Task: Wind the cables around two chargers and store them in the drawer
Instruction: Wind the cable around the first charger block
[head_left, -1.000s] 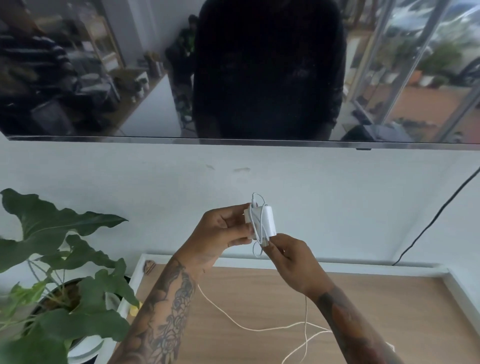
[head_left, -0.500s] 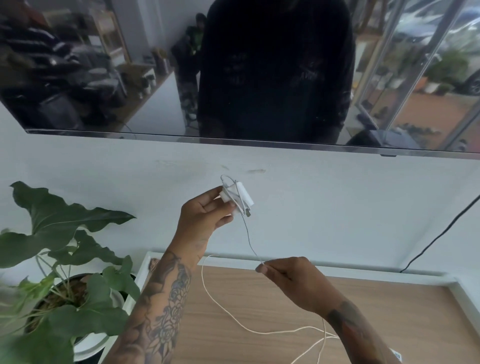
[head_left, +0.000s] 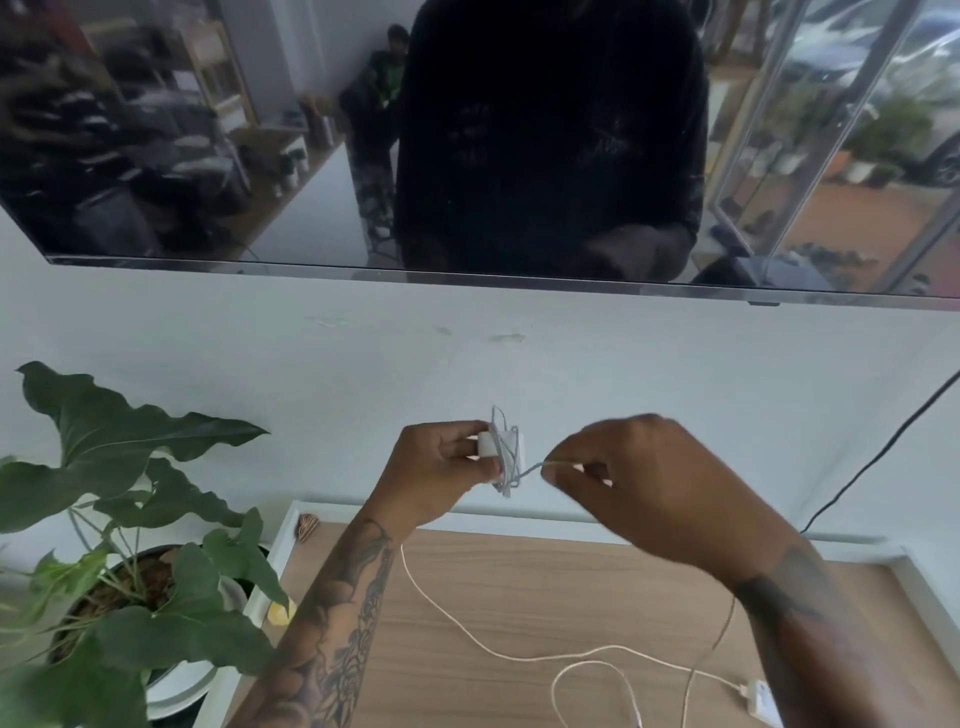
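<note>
Above the wooden surface (head_left: 519, 587), our right hand (head_left: 649, 488), pinching the cable (head_left: 530, 470), had risen from below to beside the charger (head_left: 498, 449) gripped in our left hand (head_left: 441, 467), laying on another turn; the winding remained unfinished, much cable trailing below.

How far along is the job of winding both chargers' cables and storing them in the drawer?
Done: several loops sit around the charger gripped by the left hand. In hand: the right hand pinches its cable. Left: the slack, the second charger lying on the wooden top, and storing; no drawer shows.
</note>
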